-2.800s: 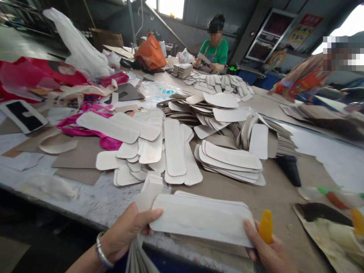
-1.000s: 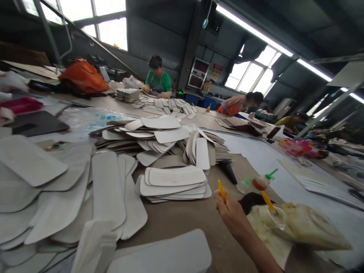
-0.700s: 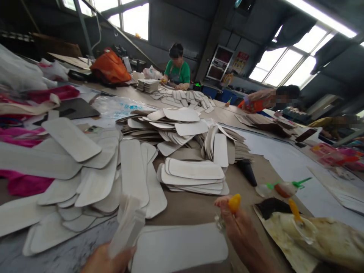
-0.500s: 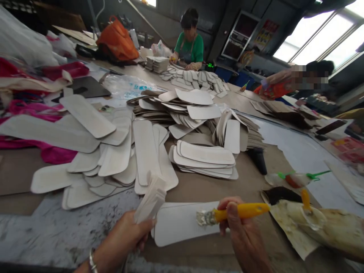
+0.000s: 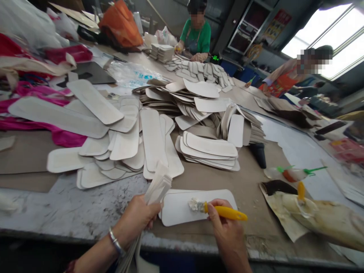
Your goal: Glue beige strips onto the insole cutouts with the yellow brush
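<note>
My right hand point(image 5: 229, 227) is closed around the yellow handle of a paintbrush point(image 5: 227, 212). The white-coated bristles rest on the top one of a few overlapping white rounded panels point(image 5: 179, 212) at the table's front. My left hand point(image 5: 142, 214) grips a bundle of long pale strips point(image 5: 159, 182), whose ends hang down past the table edge. It is beside the left end of the panels. Behind them lie a neat stack of white panels point(image 5: 210, 146) and a loose, spread pile of similar pieces point(image 5: 125, 140).
To the right are a stained pale container point(image 5: 327, 216) with a yellow handle sticking out, and a bottle with a green tip point(image 5: 287, 173). Pink cloth point(image 5: 65, 132) and an orange bag point(image 5: 121, 26) are at left. A person in green point(image 5: 199, 36) works across the table; another person point(image 5: 295, 72) leans at right.
The brush has shifted a little left over the top panel, and its handle now slopes down to the right. My left hand still holds the strips. The whole view has shifted slightly.
</note>
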A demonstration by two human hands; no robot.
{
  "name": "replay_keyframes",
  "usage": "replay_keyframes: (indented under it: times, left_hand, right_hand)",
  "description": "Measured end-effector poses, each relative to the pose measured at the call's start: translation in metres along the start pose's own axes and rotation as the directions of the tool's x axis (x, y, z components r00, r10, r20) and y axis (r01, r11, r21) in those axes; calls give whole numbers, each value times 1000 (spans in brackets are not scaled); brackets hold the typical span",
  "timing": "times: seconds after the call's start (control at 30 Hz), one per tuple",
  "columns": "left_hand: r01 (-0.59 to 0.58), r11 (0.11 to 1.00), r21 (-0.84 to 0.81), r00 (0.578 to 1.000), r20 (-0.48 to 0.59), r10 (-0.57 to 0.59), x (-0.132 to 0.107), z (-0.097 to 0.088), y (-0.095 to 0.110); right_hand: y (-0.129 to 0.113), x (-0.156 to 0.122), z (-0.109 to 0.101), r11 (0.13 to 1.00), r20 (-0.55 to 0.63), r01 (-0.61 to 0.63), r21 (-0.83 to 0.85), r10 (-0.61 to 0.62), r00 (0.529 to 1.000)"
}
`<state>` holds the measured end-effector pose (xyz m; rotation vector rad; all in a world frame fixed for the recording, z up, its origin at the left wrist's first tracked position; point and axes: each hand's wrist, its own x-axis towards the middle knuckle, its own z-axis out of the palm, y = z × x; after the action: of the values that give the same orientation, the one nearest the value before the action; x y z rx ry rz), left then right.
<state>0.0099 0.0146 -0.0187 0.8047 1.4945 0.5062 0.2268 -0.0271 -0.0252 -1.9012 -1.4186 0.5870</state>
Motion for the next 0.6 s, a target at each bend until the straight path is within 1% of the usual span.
replay_keyframes:
  times: [0.1, 0.17, 0.27, 0.37, 0.43, 0.47, 0.53, 0.57, 0.6]
  left_hand:
    - [-8, 1000, 7, 1000, -3, 8, -2, -1, 0]
    - [-16, 1000, 16, 1000, -2, 16, -2, -1, -1]
    - [-22, 999, 37, 1000, -11, 22, 0, -2, -6]
    - [-24, 998, 51, 1000, -18, 25, 5, -2, -13]
    - [-22, 998, 58, 1000, -21, 23, 8, -1, -15]
    - [-20, 998, 65, 999, -26, 21, 9, -1, -16]
    - [-23, 997, 76, 999, -25, 25, 10, -1, -16]
    - [-23, 997, 76, 999, -25, 25, 9, -2, -16]
    - [-24, 997, 76, 999, -24, 25, 9, -4, -17]
  right_hand:
    - [9, 3, -18, 978, -122, 97, -182, -120, 985]
    - [11, 6, -29, 945, -157, 164, -284, -214, 964]
    - [13, 9, -44, 885, -219, 234, -402, -341, 914]
    - [16, 7, -47, 835, -269, 278, -474, -438, 858]
    - [15, -1, -38, 825, -245, 311, -471, -461, 853]
    - [13, -6, -30, 833, -218, 332, -443, -460, 861]
    - [5, -19, -16, 859, -133, 400, -319, -458, 879]
    - [1, -25, -11, 878, -99, 422, -226, -452, 887]
    - [-3, -29, -9, 897, -89, 424, -128, -436, 896]
